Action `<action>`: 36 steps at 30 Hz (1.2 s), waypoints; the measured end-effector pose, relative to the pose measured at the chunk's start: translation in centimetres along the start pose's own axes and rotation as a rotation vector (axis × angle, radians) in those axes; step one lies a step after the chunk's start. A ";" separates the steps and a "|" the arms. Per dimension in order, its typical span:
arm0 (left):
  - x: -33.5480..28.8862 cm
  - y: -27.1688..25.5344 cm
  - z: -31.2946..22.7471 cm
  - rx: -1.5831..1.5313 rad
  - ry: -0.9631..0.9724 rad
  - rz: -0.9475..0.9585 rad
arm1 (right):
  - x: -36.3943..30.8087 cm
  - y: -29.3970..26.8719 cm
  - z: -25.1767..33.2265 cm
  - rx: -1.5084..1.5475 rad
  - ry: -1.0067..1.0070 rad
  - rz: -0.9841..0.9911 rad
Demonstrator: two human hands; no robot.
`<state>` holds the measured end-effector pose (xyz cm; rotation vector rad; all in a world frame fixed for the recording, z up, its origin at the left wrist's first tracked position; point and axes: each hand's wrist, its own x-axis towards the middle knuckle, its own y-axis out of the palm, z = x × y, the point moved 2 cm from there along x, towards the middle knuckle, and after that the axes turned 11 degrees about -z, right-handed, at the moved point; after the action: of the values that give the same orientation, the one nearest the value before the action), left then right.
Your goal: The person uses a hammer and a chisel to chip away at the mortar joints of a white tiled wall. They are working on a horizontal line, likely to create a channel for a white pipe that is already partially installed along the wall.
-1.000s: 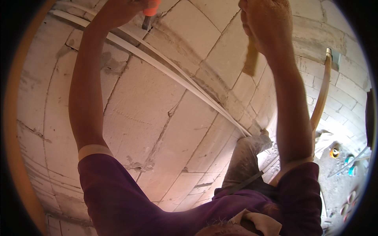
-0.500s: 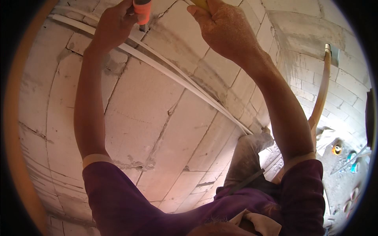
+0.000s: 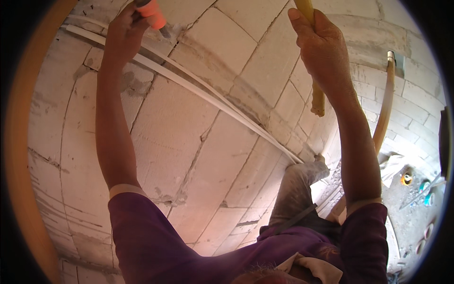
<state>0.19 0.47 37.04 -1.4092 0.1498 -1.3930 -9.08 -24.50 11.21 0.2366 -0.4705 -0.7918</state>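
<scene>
At the upper left, my left hand (image 3: 122, 40) is closed around a chisel with a bright orange grip (image 3: 153, 17). Its dark metal tip points down and right toward the light block wall (image 3: 189, 104), close to a seam. I cannot tell whether the tip touches the wall. My right hand (image 3: 326, 49) is raised at the upper right, wrapped around a yellowish wooden hammer handle (image 3: 318, 100). The handle's lower end sticks out below my fist; its top runs past the upper edge, so the head is out of view.
Two thin white conduits (image 3: 208, 97) run diagonally along the wall behind my left wrist. A bent wooden pole (image 3: 388, 102) stands at right. Rolls of tape (image 3: 406, 179) and debris lie on the floor at lower right. A wooden edge (image 3: 19, 142) curves along the left.
My right hand has swung right, away from the chisel, bringing the lower handle into sight. My left hand and the chisel have shifted slightly left, and the chisel is more slanted.
</scene>
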 end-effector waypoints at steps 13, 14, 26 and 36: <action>3.6 3.7 -3.7 -0.005 -0.239 0.291 | 0.5 1.7 -2.1 -0.004 0.064 0.088; 3.7 3.8 -3.7 -0.012 -0.247 0.298 | 0.6 1.9 -2.2 -0.012 0.048 0.083; 4.7 4.6 -5.2 0.004 -0.184 0.426 | 2.6 5.2 -0.2 0.352 0.133 0.033; 5.2 5.8 -4.4 0.136 -0.148 0.412 | 3.0 9.1 -1.1 0.189 0.020 0.125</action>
<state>1.71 -8.09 34.84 -1.2769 0.2304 -0.9399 -1.01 -20.45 14.62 0.3868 -0.5365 -0.6221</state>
